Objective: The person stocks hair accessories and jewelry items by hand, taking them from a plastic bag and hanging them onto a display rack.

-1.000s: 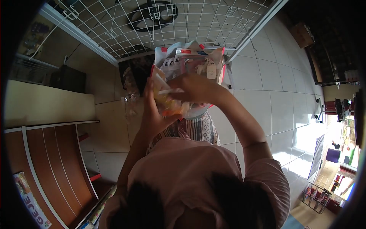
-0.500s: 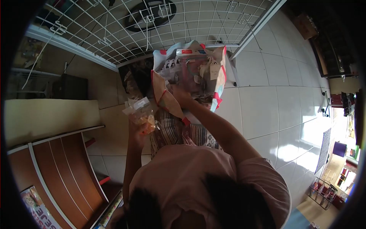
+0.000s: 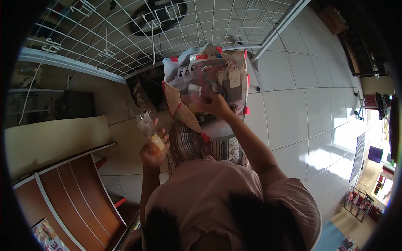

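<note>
A: so the left hand (image 3: 153, 153) has its fingers clamped round a clear packet (image 3: 147, 125), just beside the tote bag (image 3: 235, 85). right hand (image 3: 214, 103)?
B: it's in the bag, can't tell what its fingers are doing. I'd lift packets out singly.

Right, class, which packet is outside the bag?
The clear orange-filled packet in the left hand; the other packets lie inside the bag, where the right hand reaches.

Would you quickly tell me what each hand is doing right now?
Left hand: shut on a small clear packet.
Right hand: inside the bag, grip cannot be told.
</note>
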`<state>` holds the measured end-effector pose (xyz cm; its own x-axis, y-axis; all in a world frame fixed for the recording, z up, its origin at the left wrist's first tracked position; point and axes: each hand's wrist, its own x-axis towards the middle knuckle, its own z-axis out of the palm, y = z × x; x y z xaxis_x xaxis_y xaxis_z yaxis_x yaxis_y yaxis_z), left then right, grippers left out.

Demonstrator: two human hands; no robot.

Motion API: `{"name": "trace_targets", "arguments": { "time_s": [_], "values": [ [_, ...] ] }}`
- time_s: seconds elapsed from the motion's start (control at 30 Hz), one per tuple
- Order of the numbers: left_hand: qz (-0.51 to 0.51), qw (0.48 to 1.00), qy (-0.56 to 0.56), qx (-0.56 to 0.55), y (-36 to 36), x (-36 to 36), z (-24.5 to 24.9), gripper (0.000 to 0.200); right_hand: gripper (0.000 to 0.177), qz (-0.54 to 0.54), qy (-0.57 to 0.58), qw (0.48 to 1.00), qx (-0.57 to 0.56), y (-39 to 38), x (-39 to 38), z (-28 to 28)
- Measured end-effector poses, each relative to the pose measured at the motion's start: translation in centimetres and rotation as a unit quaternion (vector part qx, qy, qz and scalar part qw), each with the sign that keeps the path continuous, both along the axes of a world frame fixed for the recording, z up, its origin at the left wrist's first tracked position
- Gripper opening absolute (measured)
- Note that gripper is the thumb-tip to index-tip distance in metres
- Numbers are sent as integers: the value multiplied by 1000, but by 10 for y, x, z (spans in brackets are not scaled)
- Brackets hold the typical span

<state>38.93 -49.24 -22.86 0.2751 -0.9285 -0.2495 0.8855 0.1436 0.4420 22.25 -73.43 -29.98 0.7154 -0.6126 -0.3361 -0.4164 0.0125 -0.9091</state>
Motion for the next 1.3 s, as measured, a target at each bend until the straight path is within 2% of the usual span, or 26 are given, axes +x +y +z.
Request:
{"name": "trace_targets", "arguments": {
  "time_s": [0.03,0.13,0.23,0.27,0.33,0.37,0.4,0.43,0.47,0.53,0.57,0.6,0.7,0.73,0.83,0.9,0.93,1.03,1.13,1.27,1.3],
  "values": [
    [-16,1000,-3,0,-1,0,0,92,26,-20,-3,997,78,-9,-7,13],
    [-72,997,-31,-22,-10,-1,8,93,30,-99,-78,970,208,-20,-27,72],
    [-126,988,-77,-53,-33,-9,28,93,33,-83,-179,949,247,-20,-35,89],
    [-134,987,-76,-46,-38,-13,35,93,40,-45,-218,943,245,-20,-34,93],
    [-133,986,-92,-38,-46,-22,41,93,47,-4,-236,940,246,-14,-34,100],
    [-172,981,-77,-45,-44,-23,29,90,51,22,-249,938,239,-10,-32,104],
    [-209,973,-73,-60,-46,-19,19,87,56,-11,-264,932,246,-5,-27,96],
    [-188,978,-76,-44,-47,-23,20,92,60,-37,-284,925,249,0,-22,92],
    [-164,983,-80,-32,-49,-28,19,97,59,-29,-263,944,195,5,-18,108],
    [-134,984,-80,-85,-52,-26,5,97,35,-72,-181,965,176,10,-12,124],
    [-127,982,-81,-112,-55,-26,6,95,27,-65,-210,969,116,17,-9,147],
    [-124,981,-76,-132,-53,-29,10,93,24,-53,-197,978,50,18,-5,157],
    [-29,976,-132,-171,-53,-37,46,86,30,-68,-266,953,-124,3,12,168],
    [-21,976,-150,-159,-50,-37,52,84,29,-78,-229,947,-212,8,11,212],
    [-2,977,-177,-117,-32,-42,58,77,24,-103,-419,855,-287,-3,21,282],
    [10,981,-169,-97,-22,-46,57,72,20,-101,-477,822,-294,1,22,335],
    [14,982,-166,-87,-16,-47,54,72,16,-101,-475,799,-355,-2,22,355],
    [12,982,-170,-80,-10,-49,48,73,21,-91,-467,747,-465,0,18,413],
    [7,980,-179,-82,-3,-52,44,73,29,-128,-526,664,-516,4,25,445],
    [5,977,-196,-88,-1,-53,41,73,33,-130,-542,633,-538,2,31,460],
    [2,976,-199,-89,0,-53,41,73,32,-132,-544,647,-518,2,33,461]
  ]
}}
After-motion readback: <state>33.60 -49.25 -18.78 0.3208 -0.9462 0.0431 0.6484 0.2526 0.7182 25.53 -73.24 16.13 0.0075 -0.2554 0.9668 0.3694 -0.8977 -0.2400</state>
